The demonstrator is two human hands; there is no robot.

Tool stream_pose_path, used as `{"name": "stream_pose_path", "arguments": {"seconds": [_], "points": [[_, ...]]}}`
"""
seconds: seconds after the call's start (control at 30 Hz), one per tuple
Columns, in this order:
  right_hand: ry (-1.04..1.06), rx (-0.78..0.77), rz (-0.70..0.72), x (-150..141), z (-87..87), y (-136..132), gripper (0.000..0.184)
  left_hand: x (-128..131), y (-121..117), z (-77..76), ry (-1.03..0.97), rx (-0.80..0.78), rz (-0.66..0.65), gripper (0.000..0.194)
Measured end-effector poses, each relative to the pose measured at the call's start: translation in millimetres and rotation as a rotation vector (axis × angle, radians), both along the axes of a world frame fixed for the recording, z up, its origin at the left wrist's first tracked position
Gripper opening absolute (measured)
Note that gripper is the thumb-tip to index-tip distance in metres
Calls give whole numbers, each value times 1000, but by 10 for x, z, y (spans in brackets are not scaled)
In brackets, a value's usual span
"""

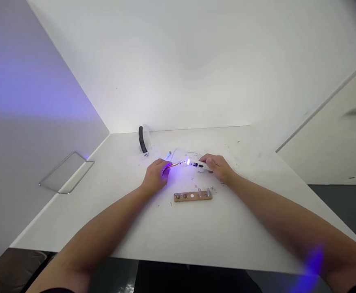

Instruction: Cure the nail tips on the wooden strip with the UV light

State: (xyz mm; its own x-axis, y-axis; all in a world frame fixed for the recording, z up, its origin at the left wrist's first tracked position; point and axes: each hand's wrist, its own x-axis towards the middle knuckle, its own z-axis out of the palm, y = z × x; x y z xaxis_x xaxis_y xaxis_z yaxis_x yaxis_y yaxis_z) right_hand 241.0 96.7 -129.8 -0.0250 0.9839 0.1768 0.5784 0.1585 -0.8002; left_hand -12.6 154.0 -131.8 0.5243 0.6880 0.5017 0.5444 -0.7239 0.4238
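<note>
The fingers point(164, 165) of the left hand point(154, 176) are curled shut around a thin copper-coloured rod point(173, 165), which points right. The fingers point(205, 159) of the right hand point(218, 167) are closed over a white pen point(200, 165), which points left. The pen's tip glows violet, and the glare hides whether the rod's tip touches it or sits just beside it. The two hands are close together, and the rod and pen meet between them, above the table.

A dark panel point(195, 164) on the pen shows small marks, too small to read. No other writing can be made out.

Just in front of the hands lies a wooden strip point(192, 196) set with metal pegs and studs, touching neither hand. Beyond them, a clear plastic sheet point(184, 154) lies on the table, and a thin white cable point(150, 153) curls near a black tube point(141, 139) propped against clear plastic. Dark specks dot the white table point(141, 228). Well off to the left, a thin metal-edged glass pane point(66, 173) leans by the table's edge.
</note>
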Motion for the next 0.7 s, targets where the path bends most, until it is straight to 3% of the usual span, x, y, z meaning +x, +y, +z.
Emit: {"name": "stream_pose_path", "arguments": {"seconds": [0.7], "points": [[-1, -26, -5, -14, 26, -2, 51, -17, 12, -16, -32, -14, 5, 21]]}}
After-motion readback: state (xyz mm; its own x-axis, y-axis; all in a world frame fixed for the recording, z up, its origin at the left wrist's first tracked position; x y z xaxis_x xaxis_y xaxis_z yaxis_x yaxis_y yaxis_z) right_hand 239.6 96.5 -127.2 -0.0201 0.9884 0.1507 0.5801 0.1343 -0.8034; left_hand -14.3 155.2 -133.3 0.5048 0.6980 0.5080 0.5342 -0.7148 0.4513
